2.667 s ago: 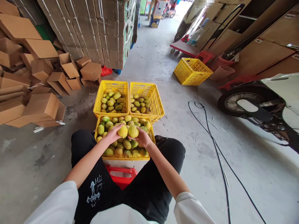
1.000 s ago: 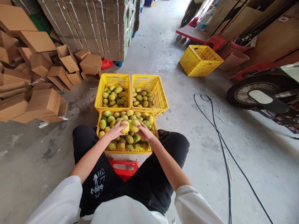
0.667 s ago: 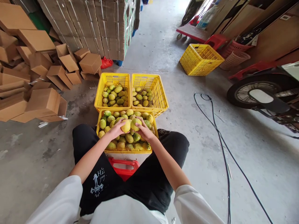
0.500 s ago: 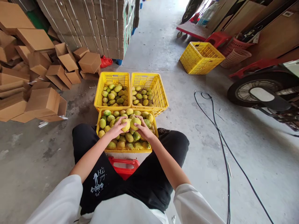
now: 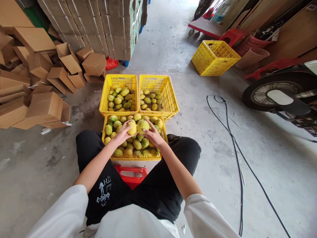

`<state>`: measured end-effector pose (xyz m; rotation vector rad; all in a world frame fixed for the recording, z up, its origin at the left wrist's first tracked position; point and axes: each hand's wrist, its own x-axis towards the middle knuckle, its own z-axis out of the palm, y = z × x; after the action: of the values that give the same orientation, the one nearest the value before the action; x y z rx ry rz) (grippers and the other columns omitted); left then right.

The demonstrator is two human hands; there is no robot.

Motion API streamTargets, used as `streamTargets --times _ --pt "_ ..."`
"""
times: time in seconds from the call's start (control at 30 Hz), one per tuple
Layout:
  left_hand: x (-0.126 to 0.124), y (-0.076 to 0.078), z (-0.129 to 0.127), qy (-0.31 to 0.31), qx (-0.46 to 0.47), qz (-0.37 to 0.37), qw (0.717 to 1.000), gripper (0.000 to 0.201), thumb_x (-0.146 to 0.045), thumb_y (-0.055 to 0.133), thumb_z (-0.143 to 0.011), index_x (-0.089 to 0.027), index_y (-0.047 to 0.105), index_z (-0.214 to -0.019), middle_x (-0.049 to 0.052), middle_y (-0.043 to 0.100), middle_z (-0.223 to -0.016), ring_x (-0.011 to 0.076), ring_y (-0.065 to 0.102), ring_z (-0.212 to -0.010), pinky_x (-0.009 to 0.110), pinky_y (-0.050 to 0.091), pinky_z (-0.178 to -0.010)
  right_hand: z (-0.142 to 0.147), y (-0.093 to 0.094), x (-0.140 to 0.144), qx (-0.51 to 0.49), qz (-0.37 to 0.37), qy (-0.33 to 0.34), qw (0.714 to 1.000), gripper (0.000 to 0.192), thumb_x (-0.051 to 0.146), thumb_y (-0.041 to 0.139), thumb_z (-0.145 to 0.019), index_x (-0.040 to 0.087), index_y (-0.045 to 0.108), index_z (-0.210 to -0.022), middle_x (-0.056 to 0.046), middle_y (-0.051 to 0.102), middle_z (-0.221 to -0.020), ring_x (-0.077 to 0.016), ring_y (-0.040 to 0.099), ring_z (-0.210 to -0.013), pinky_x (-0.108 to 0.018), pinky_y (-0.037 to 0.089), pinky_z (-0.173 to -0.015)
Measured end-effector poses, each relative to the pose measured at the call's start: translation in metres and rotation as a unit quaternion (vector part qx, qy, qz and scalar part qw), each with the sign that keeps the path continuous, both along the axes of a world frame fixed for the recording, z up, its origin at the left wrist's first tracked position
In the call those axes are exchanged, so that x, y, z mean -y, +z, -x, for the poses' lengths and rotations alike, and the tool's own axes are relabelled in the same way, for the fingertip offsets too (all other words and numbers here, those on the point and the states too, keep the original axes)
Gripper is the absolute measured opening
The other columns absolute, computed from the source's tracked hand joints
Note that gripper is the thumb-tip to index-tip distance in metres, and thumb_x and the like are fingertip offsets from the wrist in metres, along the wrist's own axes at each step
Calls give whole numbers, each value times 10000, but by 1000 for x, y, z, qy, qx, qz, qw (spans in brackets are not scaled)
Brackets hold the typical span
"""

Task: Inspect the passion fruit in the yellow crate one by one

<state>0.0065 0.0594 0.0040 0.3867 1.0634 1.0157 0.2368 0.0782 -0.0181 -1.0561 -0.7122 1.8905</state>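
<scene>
You sit on a grey concrete floor (image 5: 173, 49). To your left lie loose cardboard boxes (image 5: 44, 105) beside a tall stack of flat cartons (image 5: 111, 26). A black cable (image 5: 232, 145) snakes right, near a scooter wheel (image 5: 274, 97).

bright even daylight from far doorway, soft shadows, sharp focus, wide-angle bending at edges

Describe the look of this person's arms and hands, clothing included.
Both forearms are bare, with short white sleeves ending near the elbows. The left hand and right hand wear no gloves, and no rings or watch can be seen. Below are black trousers with a white printed marking on the left leg.
</scene>
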Motion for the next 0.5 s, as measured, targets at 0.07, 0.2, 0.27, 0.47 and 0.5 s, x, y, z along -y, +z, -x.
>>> streamTargets --times 0.07,0.2,0.27,0.47,0.5 --pt "0 -5 0 -3 -1 -10 1000 566 -191 951 -1030 -278 778 -1561 157 820 -1709 372 792 -1634 581 662 -1435 -1 3 1 7 -2 -2 1000 1063 265 1133 -738 440 810 -1736 -48 860 -1582 -374 835 -1460 -420 817 -1052" --pt "3 -14 -4 -18 -29 -17 999 498 -159 1010 -970 -260 806 -1413 122 902 -1535 347 795 -1633 525 630 -1452 0 7 2 12 -13 10 1000 1063 282 1166 -698 420 811 -1691 -59 841 -1595 -375 833 -1406 -383 804 -941" --pt "4 -16 -7 -13 -36 -25 999 529 -141 997 -965 -301 807 -1432 70 912 -1488 312 811 -1607 476 638 -1435 1 6 3 9 -15 15 1000 1062 282 1164 -664 419 809 -1655 -48 842 -1550 -353 836 -1352 -350 779 -895" --pt "5 -11 -11 -8 -44 15 999 585 -185 986 -979 -325 758 -1499 103 865 -1596 363 854 -1545 529 717 -1344 8 0 4 -25 -24 22 999 883 293 1023 -676 416 794 -1520 -23 834 -1493 -331 827 -1358 -354 770 -974" --pt "4 -9 -10 0 -38 19 999 572 -193 948 -1012 -323 748 -1531 113 853 -1622 362 853 -1547 536 723 -1342 9 0 3 -31 -17 20 999 836 299 974 -703 406 789 -1511 -33 827 -1536 -343 819 -1410 -386 776 -1029"
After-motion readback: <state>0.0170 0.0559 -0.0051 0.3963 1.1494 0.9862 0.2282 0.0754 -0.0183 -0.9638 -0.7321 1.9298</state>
